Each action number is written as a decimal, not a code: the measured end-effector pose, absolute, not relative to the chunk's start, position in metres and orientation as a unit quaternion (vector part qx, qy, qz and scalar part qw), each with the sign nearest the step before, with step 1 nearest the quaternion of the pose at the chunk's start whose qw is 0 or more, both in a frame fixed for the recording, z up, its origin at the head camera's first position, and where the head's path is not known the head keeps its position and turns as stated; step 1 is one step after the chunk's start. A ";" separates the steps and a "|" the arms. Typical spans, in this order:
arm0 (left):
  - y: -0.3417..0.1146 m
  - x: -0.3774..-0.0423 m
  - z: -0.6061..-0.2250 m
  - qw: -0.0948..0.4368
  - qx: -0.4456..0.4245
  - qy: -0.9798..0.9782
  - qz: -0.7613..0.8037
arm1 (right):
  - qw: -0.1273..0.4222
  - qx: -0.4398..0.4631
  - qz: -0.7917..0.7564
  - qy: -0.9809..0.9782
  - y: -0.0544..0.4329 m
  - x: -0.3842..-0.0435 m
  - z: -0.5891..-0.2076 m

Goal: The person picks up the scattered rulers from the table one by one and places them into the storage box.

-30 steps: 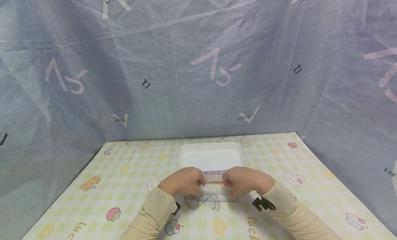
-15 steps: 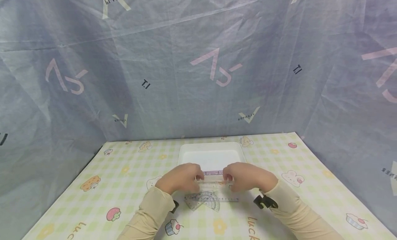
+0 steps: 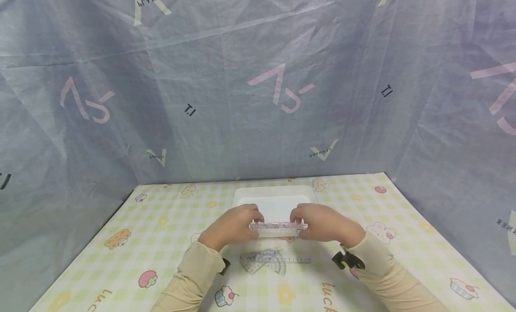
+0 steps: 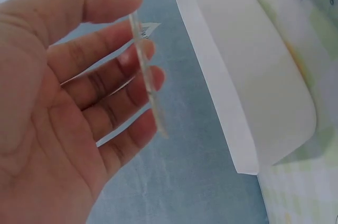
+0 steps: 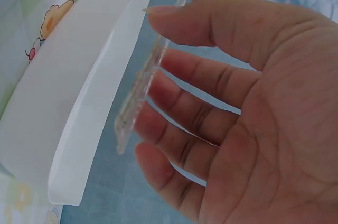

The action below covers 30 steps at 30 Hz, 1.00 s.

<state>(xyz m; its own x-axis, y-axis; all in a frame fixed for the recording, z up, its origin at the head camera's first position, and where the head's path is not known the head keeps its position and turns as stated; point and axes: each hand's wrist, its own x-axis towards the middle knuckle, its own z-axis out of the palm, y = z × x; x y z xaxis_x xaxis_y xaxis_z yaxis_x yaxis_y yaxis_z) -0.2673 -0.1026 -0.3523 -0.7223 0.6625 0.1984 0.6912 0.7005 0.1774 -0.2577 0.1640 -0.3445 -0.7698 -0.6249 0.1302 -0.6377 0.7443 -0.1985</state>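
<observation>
Both hands hold a thin clear ruler point(image 3: 278, 228) with pink markings level in the air, just over the near rim of a white tray point(image 3: 274, 193). My left hand point(image 3: 235, 224) pinches its left end and my right hand point(image 3: 322, 227) its right end. In the left wrist view the ruler point(image 4: 145, 71) shows edge-on between thumb and fingers of the left hand point(image 4: 79, 102), with the tray point(image 4: 253, 76) beyond. The right wrist view has the ruler point(image 5: 142, 92) edge-on in the right hand point(image 5: 237, 113) beside the tray point(image 5: 79, 102). The tray looks bare inside.
A clear protractor point(image 3: 272, 263), a clear set square point(image 3: 250, 262) and a straight ruler point(image 3: 296, 259) lie overlapping on the checked tablecloth point(image 3: 161, 222) below the hands. Grey-blue cloth walls close in the back and both sides of the table.
Both hands have risen from the table and moved away from me toward the tray, lifting the clear ruler off the pile of drawing tools.
</observation>
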 end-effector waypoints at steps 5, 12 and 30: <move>-0.105 -0.268 -0.352 0.083 -0.378 -0.913 -0.128 | 0.051 0.346 0.118 -0.929 0.167 -0.260 -0.344; -0.107 -0.271 -0.351 0.109 -0.378 -0.909 -0.137 | 0.068 0.357 0.142 -0.921 0.171 -0.265 -0.346; -0.112 -0.282 -0.365 0.108 -0.369 -0.902 -0.195 | 0.089 0.330 0.162 -0.926 0.173 -0.279 -0.362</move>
